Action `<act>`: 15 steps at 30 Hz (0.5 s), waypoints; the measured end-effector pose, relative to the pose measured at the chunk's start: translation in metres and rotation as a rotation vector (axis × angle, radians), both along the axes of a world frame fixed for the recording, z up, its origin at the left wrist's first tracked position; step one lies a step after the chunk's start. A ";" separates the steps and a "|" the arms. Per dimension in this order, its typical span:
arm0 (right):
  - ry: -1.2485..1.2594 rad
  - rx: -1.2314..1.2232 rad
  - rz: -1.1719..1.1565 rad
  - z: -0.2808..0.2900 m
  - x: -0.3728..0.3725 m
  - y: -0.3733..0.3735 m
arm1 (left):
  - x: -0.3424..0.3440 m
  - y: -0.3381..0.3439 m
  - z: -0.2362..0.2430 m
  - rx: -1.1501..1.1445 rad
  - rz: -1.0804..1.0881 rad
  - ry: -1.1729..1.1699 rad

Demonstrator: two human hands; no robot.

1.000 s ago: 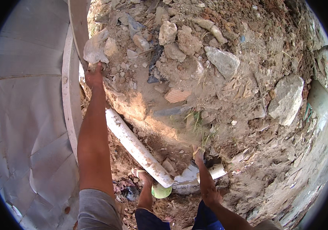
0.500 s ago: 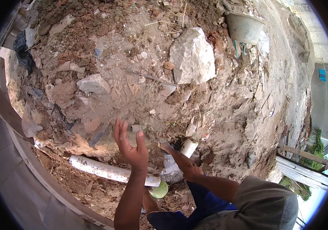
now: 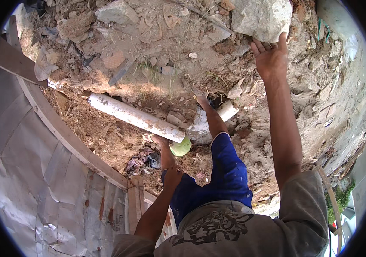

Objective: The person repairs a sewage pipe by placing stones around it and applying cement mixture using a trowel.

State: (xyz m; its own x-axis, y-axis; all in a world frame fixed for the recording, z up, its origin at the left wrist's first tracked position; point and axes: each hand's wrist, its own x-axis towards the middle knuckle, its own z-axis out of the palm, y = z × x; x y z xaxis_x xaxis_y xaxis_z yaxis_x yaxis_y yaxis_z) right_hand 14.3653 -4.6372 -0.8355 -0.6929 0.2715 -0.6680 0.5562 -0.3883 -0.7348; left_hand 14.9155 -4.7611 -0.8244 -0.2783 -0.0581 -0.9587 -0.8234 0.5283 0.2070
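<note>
My right hand (image 3: 271,60) reaches up at the upper right, palm up with fingers apart, touching the lower edge of a large pale rock (image 3: 260,17). My left hand (image 3: 172,174) is low, by my bent left leg, its fingers hard to make out. My sandalled feet stand in the dirt beside a long white, soil-smeared pipe (image 3: 131,115) and a shorter white pipe piece (image 3: 228,110). A green rounded object (image 3: 180,147) lies under the long pipe's end.
Corrugated, dented metal sheets (image 3: 29,141) and a wooden board (image 3: 63,124) line the left side. Rubble, smaller rocks (image 3: 116,13) and soil cover the slope ahead. A grey bucket-like object (image 3: 337,19) is at the upper right, a pole (image 3: 332,201) at the lower right.
The view has swung repeatedly. My left hand, earlier stretched out and then raised open, is down by my left leg. My right hand has moved from beside my right leg up to the large rock.
</note>
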 end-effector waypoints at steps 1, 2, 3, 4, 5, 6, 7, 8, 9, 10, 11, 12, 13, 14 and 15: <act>-0.089 -0.008 -0.031 0.009 -0.004 -0.010 | 0.034 -0.003 0.006 0.013 0.001 0.053; -0.069 -0.090 0.036 0.012 -0.003 -0.013 | 0.067 0.002 0.011 -0.043 0.003 0.063; -0.033 -0.153 0.101 0.006 -0.002 -0.010 | 0.086 0.005 0.019 -0.037 -0.013 0.117; -0.064 -0.172 0.049 0.007 -0.002 -0.013 | 0.095 0.008 0.019 -0.032 -0.025 0.169; -0.064 -0.202 0.027 0.004 -0.002 -0.013 | 0.090 0.012 0.019 -0.023 0.006 0.169; -0.094 -0.203 -0.033 0.004 -0.004 -0.012 | 0.079 0.012 0.023 -0.015 0.030 0.160; -0.129 -0.214 -0.093 0.006 -0.005 -0.010 | 0.062 0.012 0.025 0.017 -0.003 0.193; -0.130 -0.239 -0.082 0.008 -0.006 -0.006 | 0.044 0.013 0.027 0.026 0.118 0.101; -0.135 -0.266 -0.068 0.012 -0.008 -0.001 | 0.027 0.014 0.032 0.032 0.237 0.001; -0.140 -0.242 -0.039 0.019 -0.008 0.000 | 0.009 0.016 0.038 0.043 0.213 0.021; -0.147 -0.217 -0.013 0.025 -0.010 0.003 | -0.008 0.018 0.042 0.040 0.292 0.099; -0.147 -0.208 0.036 0.014 -0.011 0.018 | -0.027 0.019 0.048 0.050 0.364 0.179; -0.123 -0.205 0.020 0.017 -0.011 0.021 | -0.044 0.019 0.054 0.059 0.346 0.200; -0.154 -0.108 0.068 0.024 -0.005 0.018 | -0.058 0.015 0.063 0.045 0.378 0.223; -0.188 -0.007 0.112 0.030 0.001 0.020 | -0.070 0.012 0.068 0.034 0.409 0.243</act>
State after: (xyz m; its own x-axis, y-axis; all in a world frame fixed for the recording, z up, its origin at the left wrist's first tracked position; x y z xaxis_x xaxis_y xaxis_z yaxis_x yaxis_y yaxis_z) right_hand 14.3661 -4.6176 -0.8051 -0.5817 0.1944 -0.7899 0.7230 -0.3214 -0.6115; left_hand 14.8453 -4.7489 -0.7563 -0.4557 -0.1796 -0.8718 -0.8879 0.1608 0.4310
